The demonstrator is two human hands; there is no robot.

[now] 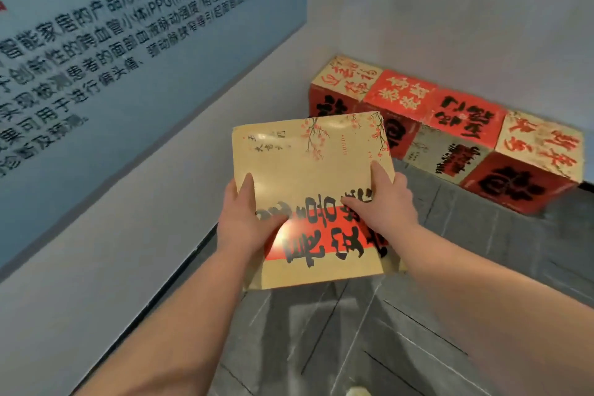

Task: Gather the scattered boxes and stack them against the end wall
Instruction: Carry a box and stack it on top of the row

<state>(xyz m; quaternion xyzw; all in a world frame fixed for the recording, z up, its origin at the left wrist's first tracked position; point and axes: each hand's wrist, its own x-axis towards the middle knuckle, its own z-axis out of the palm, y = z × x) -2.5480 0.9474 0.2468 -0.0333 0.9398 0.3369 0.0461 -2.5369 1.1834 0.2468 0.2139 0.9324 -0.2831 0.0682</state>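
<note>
I carry a cream box [308, 177] with a red band and black calligraphy, held up in front of me above the floor. My left hand [247, 219] grips its left side, thumb lying on the top face. My right hand [382, 202] grips the right side, thumb across the top. Beyond it, several red and cream boxes [463, 125] stand in a row along the end wall [450, 10], starting in the corner. The carried box hides part of the corner boxes.
A white side wall [135, 170] with a blue text panel [96, 58] runs along the left. Grey tiled floor [353, 331] stretches below and to the right, between me and the row.
</note>
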